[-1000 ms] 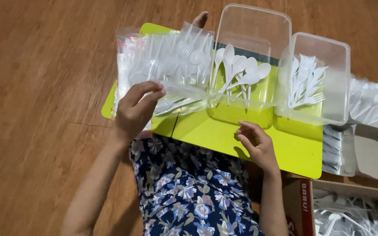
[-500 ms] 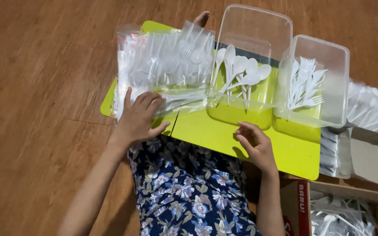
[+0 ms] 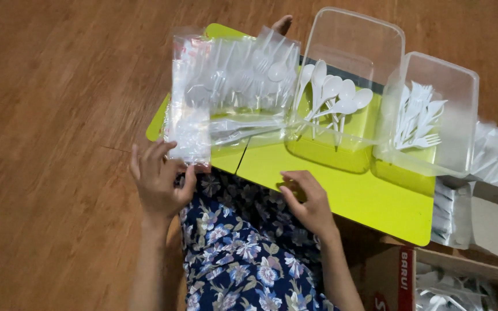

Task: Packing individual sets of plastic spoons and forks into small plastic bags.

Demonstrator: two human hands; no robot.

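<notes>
A lime green table (image 3: pixel 347 196) sits over my lap. My left hand (image 3: pixel 158 178) pinches the near end of a clear plastic sleeve (image 3: pixel 190 121) at the table's left edge. Beside the sleeve lie clear packets with white plastic cutlery (image 3: pixel 249 80) inside. My right hand (image 3: pixel 309 198) rests on the table's near edge with fingers curled and holds nothing. A clear tub with white spoons (image 3: pixel 332 95) stands in the middle. To its right stands a second clear tub with white forks (image 3: pixel 419 115).
Wooden floor (image 3: pixel 53 115) lies all around on the left. At the right stands an open cardboard box (image 3: pixel 491 224) with more white cutlery packets, and a red and brown carton (image 3: pixel 399 276) sits near my right knee. A foot (image 3: pixel 282 24) shows past the table's far edge.
My left hand has slid down from the cutlery packets to the near end of the clear sleeve and taken hold of it. My right hand has stayed at the table's near edge.
</notes>
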